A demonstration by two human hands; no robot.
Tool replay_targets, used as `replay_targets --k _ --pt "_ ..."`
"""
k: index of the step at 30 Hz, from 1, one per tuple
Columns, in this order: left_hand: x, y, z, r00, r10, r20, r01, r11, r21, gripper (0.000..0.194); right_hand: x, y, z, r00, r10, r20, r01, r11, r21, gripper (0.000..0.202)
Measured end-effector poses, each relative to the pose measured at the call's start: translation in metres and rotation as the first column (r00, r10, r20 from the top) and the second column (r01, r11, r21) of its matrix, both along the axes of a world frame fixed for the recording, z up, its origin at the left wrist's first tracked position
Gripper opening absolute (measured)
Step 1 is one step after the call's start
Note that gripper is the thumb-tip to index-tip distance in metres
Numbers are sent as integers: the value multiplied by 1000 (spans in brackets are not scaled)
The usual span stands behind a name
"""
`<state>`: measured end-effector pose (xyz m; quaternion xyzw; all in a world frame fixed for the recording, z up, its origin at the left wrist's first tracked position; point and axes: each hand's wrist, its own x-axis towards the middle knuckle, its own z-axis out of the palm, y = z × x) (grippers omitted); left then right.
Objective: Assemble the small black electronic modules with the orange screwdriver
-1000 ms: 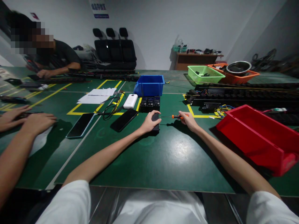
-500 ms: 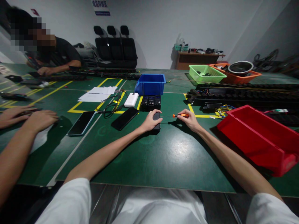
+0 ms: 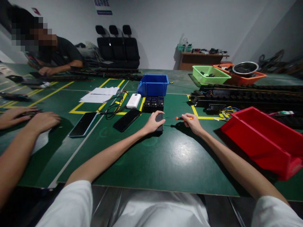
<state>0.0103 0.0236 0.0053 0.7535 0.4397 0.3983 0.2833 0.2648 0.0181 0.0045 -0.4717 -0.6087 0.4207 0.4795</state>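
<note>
My left hand [image 3: 153,122] is closed around a small black box-shaped device [image 3: 160,126], steadying it on the green table. From the right, my right hand [image 3: 193,123] grips the orange handle of a screwdriver [image 3: 181,118]. Its thin shaft points left at the device's right side; whether the tip touches is too fine to tell. Just behind my left hand sits a group of similar black devices [image 3: 153,103] in front of a blue bin [image 3: 154,84]. A black smartphone [image 3: 127,120] lies left of my left hand.
A red bin [image 3: 260,142] stands at the right. A white power bank [image 3: 133,100], black cables [image 3: 113,107], papers [image 3: 101,94] and another phone [image 3: 83,125] lie leftward. A co-worker's hands [image 3: 42,122] are at the left edge; another person [image 3: 63,53] sits across the table.
The fingers of my right hand have shifted and curled more around the screwdriver handle. My left hand and the black device stay in place.
</note>
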Motion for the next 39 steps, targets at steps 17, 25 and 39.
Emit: replay_targets --k 17,25,39 --pt "1 0 0 1000 8 8 -8 1000 -10 34 2 -1 3 1000 -4 10 3 994 107 31" --pt "2 -1 0 1000 2 14 -2 1000 -2 34 3 2 2 986 56 -156 -62 998 -32 40" --pt "2 -1 1 1000 12 19 -12 1000 -4 34 3 0 2 1000 -18 -24 20 996 88 35"
